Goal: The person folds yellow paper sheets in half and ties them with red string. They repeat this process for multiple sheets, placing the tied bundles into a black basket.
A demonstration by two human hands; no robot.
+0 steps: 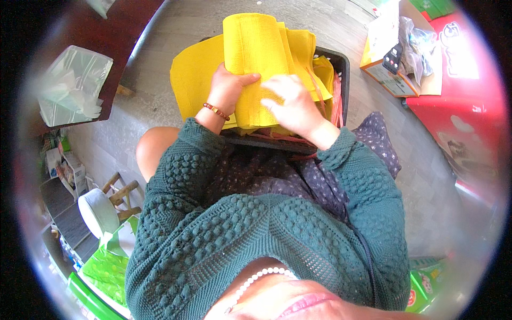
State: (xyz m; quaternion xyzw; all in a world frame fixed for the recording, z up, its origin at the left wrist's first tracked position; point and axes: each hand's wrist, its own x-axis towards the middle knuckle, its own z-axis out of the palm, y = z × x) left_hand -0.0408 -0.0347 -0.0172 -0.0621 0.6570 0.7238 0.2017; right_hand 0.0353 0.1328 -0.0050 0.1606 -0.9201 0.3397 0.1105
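Note:
A folded stack of yellow crinkled sheets (254,48), cloth or paper, lies over a dark plastic crate (345,80) in front of me. My left hand (230,86) grips the stack's left edge, thumb on top and the other fingers hidden beneath. On the right part of the stack rests my right hand (290,100), its fingers bent and slightly blurred. More yellow sheets (196,76) spread out to the left and under the stack. Pink plastic strips (337,96) hang among the yellow pieces at the crate's right side.
Clear plastic bags (76,88) lie on a dark red table (116,52) at the left. An open cardboard box (390,80) holding plastic bags stands on a red surface (452,116) at the right. A round stool (98,212) is at the lower left.

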